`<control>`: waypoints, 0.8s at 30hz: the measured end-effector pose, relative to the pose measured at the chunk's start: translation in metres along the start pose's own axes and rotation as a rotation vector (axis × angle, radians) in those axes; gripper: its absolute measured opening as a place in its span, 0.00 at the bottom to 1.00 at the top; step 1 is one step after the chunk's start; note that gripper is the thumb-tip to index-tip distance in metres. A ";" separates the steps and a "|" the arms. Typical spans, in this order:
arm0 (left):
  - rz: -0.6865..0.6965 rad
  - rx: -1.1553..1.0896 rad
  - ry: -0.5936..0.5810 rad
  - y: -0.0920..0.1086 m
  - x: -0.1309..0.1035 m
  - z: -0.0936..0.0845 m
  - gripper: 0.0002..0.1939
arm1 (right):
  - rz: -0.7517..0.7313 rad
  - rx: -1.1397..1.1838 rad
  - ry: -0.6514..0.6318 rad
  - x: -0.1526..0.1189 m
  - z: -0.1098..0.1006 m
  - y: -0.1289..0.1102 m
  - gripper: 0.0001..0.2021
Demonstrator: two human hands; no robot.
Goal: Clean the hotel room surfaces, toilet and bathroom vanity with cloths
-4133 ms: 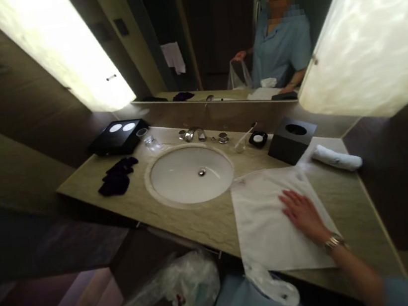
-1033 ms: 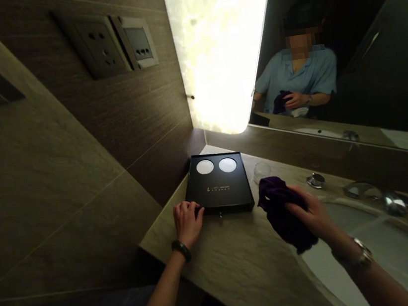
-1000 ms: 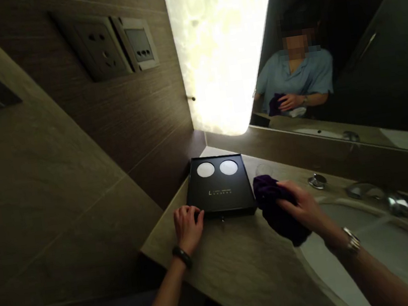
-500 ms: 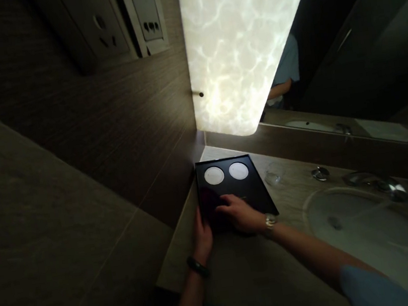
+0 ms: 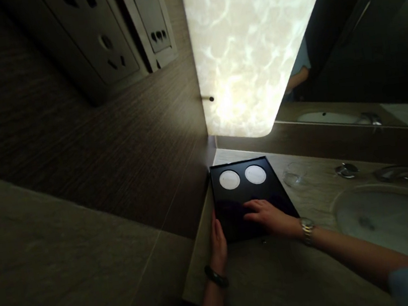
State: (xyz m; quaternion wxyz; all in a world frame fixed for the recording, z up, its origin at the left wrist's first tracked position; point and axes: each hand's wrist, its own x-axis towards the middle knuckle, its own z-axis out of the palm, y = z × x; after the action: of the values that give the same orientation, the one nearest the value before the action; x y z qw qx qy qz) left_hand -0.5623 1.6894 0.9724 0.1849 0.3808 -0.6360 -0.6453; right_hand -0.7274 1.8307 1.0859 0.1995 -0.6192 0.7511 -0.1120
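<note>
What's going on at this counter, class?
At the counter beside a sink, a person's left hand is at the front left corner of a flat black box. Their right hand is over its top; it is too dark there to tell whether it holds anything. Two white circles show toward the back, and a clear glass is to the right.

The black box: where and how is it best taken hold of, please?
Probably by the near and right edges of the box, coming from the near right. It lies flat on the counter, its far left corner close to the wall, so those edges look easier to reach.
</note>
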 end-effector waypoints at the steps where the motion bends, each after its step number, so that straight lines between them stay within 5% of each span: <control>1: 0.009 0.004 -0.009 0.002 0.001 -0.001 0.35 | 0.069 0.025 0.048 -0.013 -0.006 0.017 0.23; 4: 0.023 0.033 -0.008 0.006 0.004 0.002 0.35 | 0.134 0.156 0.222 -0.009 -0.026 0.053 0.20; 9: 0.034 0.089 0.023 0.010 0.010 0.008 0.34 | 0.141 0.016 0.270 0.132 -0.034 0.037 0.24; 11: 0.038 0.098 0.025 0.011 0.012 0.008 0.35 | 0.182 -0.033 0.214 0.161 -0.022 0.020 0.26; 13: 0.002 0.096 0.031 0.011 0.012 0.007 0.36 | 0.116 -0.040 0.162 0.143 -0.006 0.006 0.22; 17: 0.003 0.061 0.047 0.009 0.010 0.005 0.36 | -0.129 0.023 -0.023 0.033 0.011 -0.011 0.16; 19: 0.056 0.036 0.041 0.009 0.009 0.005 0.35 | -0.142 0.038 -0.072 0.009 0.008 -0.013 0.18; 21: 0.063 0.036 0.055 0.007 0.009 0.006 0.35 | -0.098 -0.018 -0.040 0.030 -0.001 -0.010 0.21; 24: 0.045 0.067 0.067 0.003 0.011 0.007 0.34 | 0.067 -0.141 0.065 0.114 -0.016 0.001 0.26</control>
State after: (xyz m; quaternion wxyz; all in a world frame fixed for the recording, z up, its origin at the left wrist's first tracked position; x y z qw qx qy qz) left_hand -0.5752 1.6863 0.9717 0.2076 0.3937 -0.6591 -0.6062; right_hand -0.7529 1.7183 1.0816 0.1343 -0.6023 0.7836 -0.0722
